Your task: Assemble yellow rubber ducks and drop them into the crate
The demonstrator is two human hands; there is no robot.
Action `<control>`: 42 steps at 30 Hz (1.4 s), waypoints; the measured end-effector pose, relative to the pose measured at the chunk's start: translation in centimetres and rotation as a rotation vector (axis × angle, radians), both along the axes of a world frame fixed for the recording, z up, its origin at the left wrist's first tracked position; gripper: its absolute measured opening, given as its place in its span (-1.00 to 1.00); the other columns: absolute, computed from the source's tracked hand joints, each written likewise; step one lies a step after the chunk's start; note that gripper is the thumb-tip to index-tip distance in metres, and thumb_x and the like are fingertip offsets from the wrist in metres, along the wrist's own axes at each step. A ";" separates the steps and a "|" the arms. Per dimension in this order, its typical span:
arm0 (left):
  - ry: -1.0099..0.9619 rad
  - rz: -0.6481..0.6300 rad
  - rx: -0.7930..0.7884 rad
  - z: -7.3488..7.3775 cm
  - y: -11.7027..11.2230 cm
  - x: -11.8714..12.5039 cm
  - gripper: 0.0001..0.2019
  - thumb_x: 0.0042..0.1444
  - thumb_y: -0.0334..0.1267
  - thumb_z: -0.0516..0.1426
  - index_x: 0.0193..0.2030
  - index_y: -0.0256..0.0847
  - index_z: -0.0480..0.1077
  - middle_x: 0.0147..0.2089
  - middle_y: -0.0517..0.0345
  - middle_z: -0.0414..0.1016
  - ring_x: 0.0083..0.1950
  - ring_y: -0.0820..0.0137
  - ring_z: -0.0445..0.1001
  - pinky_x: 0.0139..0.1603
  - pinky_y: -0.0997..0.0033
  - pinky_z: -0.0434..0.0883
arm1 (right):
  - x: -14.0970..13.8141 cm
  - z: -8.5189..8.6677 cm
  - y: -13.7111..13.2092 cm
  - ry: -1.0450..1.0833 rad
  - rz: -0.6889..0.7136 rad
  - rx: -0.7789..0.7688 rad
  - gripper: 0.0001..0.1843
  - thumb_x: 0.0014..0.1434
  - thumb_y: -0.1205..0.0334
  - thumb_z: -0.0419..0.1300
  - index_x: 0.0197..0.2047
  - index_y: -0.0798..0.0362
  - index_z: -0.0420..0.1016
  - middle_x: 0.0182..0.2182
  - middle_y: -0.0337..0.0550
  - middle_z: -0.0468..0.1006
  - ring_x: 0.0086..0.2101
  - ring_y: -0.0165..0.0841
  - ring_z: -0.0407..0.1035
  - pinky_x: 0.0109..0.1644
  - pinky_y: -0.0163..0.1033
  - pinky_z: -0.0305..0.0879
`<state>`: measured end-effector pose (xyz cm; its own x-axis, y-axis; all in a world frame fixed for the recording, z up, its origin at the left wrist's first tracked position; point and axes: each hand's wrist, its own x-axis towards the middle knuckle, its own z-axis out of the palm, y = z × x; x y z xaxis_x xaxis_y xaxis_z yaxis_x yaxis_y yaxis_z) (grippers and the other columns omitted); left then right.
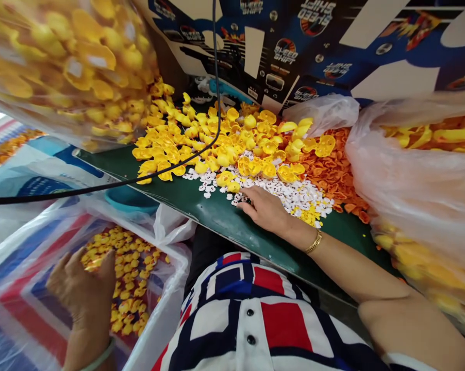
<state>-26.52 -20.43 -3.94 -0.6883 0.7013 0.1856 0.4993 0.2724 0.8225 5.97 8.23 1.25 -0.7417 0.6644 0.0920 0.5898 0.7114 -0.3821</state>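
The right hand [265,208] lies open and palm down at the near edge of the dark green bench [217,221], its fingertips [242,202] touching a heap of small white pieces [279,193] with dark dots; it grips nothing that shows, and a gold bracelet [313,242] circles its wrist; just beyond the white heap, a mound of yellow rubber ducks [220,141] spreads toward the far edge of the bench, with yellow pieces [308,214] on the heap's near side and a bank of orange pieces [329,175] to its right; the left hand [81,291] hangs over a white bin [166,299] off the bench's near left corner, fingers apart and slightly curled just above or among small yellow ducks [126,273]; whether it holds one cannot be told; a pale green bangle [101,358] sits on that wrist; a clear bag of yellow ducks [70,67] bulges in from the top left, and a clear bag [414,196] of yellow and orange pieces lies along the right; a blue printed carton [279,46] stands behind the bench; a black cable [217,77] crosses the view, a teal bowl [130,198] sits beyond the near left corner, and a striped plastic sheet [23,309] lines the area around the bin; the person's patterned shirt [251,314] fills the bottom.
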 end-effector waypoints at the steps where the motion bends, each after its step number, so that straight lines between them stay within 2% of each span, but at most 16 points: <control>1: 0.198 0.125 0.035 -0.1 1.1 0.7 -0.52 0.09 -0.18 0.23 0.16 0.29 0.33 0.12 0.19 0.46 0.31 -0.13 0.25 0.15 -0.31 0.31 | -0.3 0.1 0.5 -0.018 -0.016 0.037 -0.65 0.37 0.05 0.11 0.11 0.06 0.38 0.00 0.00 0.50 -0.04 -0.18 0.39 -0.06 -0.15 0.30; 2: 0.362 0.151 0.048 -0.2 2.8 1.7 -0.58 0.09 -0.16 0.23 0.12 0.15 0.39 0.13 0.11 0.46 0.28 -0.13 0.28 0.22 -0.31 0.27 | -0.6 0.2 0.8 -0.040 -0.018 0.067 -0.65 0.36 0.06 0.11 0.10 0.06 0.39 -0.01 0.01 0.49 -0.04 -0.17 0.38 -0.07 -0.16 0.29; 3: 0.450 0.083 0.052 -0.1 4.9 2.9 -0.65 0.12 -0.16 0.22 0.08 0.02 0.43 0.11 0.04 0.47 0.22 -0.08 0.36 0.23 -0.27 0.28 | -0.9 0.4 1.0 -0.062 -0.011 0.087 -0.67 0.37 0.07 0.11 0.09 0.06 0.40 -0.03 0.01 0.50 -0.04 -0.17 0.38 -0.09 -0.16 0.28; 5: 0.499 -0.173 0.060 0.5 9.8 5.4 -0.74 0.21 -0.21 0.15 0.03 -0.13 0.46 0.07 -0.04 0.50 0.10 0.09 0.47 0.15 -0.05 0.40 | -0.9 0.7 1.1 -0.100 0.013 0.103 -0.73 0.39 0.10 0.08 0.03 0.04 0.44 -0.10 -0.04 0.53 -0.09 -0.21 0.39 -0.11 -0.18 0.27; 9: 0.748 -0.711 -0.001 3.1 19.4 8.8 -0.61 0.27 -0.39 0.00 0.21 -0.20 0.37 0.27 -0.07 0.39 0.24 0.17 0.35 0.26 0.07 0.28 | 1.6 0.7 0.7 -0.115 0.057 0.078 -0.79 0.40 0.16 0.06 -0.12 0.01 0.50 -0.20 -0.13 0.57 -0.16 -0.27 0.42 -0.11 -0.21 0.26; 11: 0.868 -0.900 -0.070 4.2 23.5 9.4 -0.50 0.22 -0.47 -0.02 0.30 -0.20 0.30 0.39 -0.05 0.25 0.36 0.11 0.22 0.32 0.02 0.19 | 3.4 0.2 0.2 -0.098 0.050 0.066 -0.80 0.39 0.17 0.07 -0.13 0.02 0.51 -0.22 -0.14 0.58 -0.17 -0.28 0.43 -0.10 -0.20 0.27; 13: 0.946 -1.045 -0.137 4.6 26.8 9.5 -0.42 0.16 -0.51 0.00 0.33 -0.17 0.26 0.42 0.00 0.22 0.39 0.08 0.16 0.32 -0.01 0.15 | 5.1 -0.5 -0.4 -0.070 0.029 0.063 -0.79 0.40 0.15 0.07 -0.12 0.01 0.51 -0.23 -0.14 0.58 -0.17 -0.27 0.44 -0.10 -0.20 0.28; 17: 0.920 -1.219 -0.173 4.5 31.0 9.0 -0.54 0.14 -0.49 0.01 0.16 -0.17 0.42 0.18 -0.06 0.46 0.24 0.08 0.31 0.25 0.01 0.18 | 7.3 -1.9 -1.2 0.000 0.007 0.055 -0.77 0.40 0.12 0.07 -0.11 0.00 0.51 -0.23 -0.16 0.59 -0.18 -0.28 0.45 -0.12 -0.20 0.31; 20: 0.570 -1.134 -0.091 4.8 31.9 8.6 -0.65 0.15 -0.37 0.07 0.07 -0.19 0.45 0.03 -0.04 0.52 0.09 0.15 0.39 0.16 0.08 0.26 | 8.2 -2.1 -1.1 0.051 0.007 0.063 -0.76 0.41 0.10 0.05 -0.11 -0.01 0.51 -0.26 -0.17 0.59 -0.21 -0.30 0.46 -0.13 -0.20 0.32; 23: -0.098 -0.920 0.002 5.2 31.3 8.8 -0.57 0.08 -0.23 0.18 0.13 -0.20 0.40 0.00 0.01 0.52 -0.01 0.22 0.45 0.03 0.18 0.37 | 8.8 -1.9 -0.7 0.087 0.011 0.056 -0.74 0.41 0.10 0.03 -0.11 0.00 0.51 -0.26 -0.16 0.59 -0.22 -0.30 0.46 -0.13 -0.19 0.33; 26: -0.677 -0.761 0.105 5.2 30.1 9.5 -0.47 0.02 -0.21 0.24 0.17 -0.19 0.36 0.04 -0.01 0.52 0.03 0.22 0.49 0.02 0.23 0.41 | 9.1 -1.5 -0.6 0.071 0.034 0.033 -0.75 0.40 0.11 0.03 -0.11 -0.02 0.51 -0.25 -0.15 0.60 -0.22 -0.29 0.47 -0.13 -0.18 0.34; 29: -0.947 -0.681 0.169 4.9 28.9 10.5 -0.46 -0.03 -0.25 0.28 0.14 -0.16 0.38 0.07 -0.01 0.53 0.06 0.20 0.50 0.05 0.22 0.44 | 9.6 -1.0 -0.9 0.039 0.035 0.005 -0.75 0.39 0.12 0.04 -0.11 -0.03 0.53 -0.23 -0.13 0.61 -0.19 -0.27 0.47 -0.11 -0.17 0.35; 33: -1.113 -0.567 0.181 4.4 28.0 11.8 -0.60 0.00 -0.23 0.26 0.01 -0.17 0.42 -0.03 0.02 0.56 -0.03 0.23 0.54 -0.08 0.25 0.51 | 12.0 -0.3 -1.0 0.033 -0.089 -0.030 -0.74 0.39 0.14 0.03 -0.12 -0.02 0.54 -0.20 -0.14 0.62 -0.16 -0.28 0.48 -0.08 -0.19 0.35; 36: -1.102 -0.494 0.154 3.7 28.0 13.0 -0.64 0.00 -0.18 0.28 -0.04 -0.20 0.44 -0.18 0.08 0.55 -0.16 0.30 0.55 -0.14 0.32 0.51 | 14.1 -0.1 -1.0 0.008 -0.236 -0.038 -0.76 0.37 0.22 0.02 -0.10 0.00 0.52 -0.16 -0.15 0.61 -0.15 -0.29 0.47 -0.05 -0.21 0.32; 39: -0.859 -0.545 0.149 3.1 28.4 14.4 -0.59 -0.06 -0.22 0.33 -0.02 -0.19 0.45 -0.24 0.14 0.51 -0.21 0.35 0.53 -0.12 0.39 0.47 | 14.2 -0.1 -1.3 -0.044 -0.206 -0.052 -0.76 0.35 0.30 0.02 -0.08 0.00 0.50 -0.15 -0.16 0.59 -0.13 -0.31 0.45 -0.05 -0.24 0.29; 42: -0.470 -0.606 0.078 3.1 28.8 15.1 -0.54 -0.05 -0.19 0.33 0.04 -0.18 0.44 -0.30 0.17 0.47 -0.27 0.35 0.49 -0.15 0.37 0.43 | 12.4 -0.5 -1.4 -0.097 -0.101 -0.019 -0.75 0.36 0.31 0.01 -0.06 -0.01 0.50 -0.16 -0.15 0.56 -0.14 -0.32 0.41 -0.10 -0.27 0.27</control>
<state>-11.39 8.36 -0.86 -0.2070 0.9778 0.0336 0.1365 -0.0052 0.9906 18.32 6.87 0.73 -0.6756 0.7372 0.0099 0.6930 0.6396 -0.3327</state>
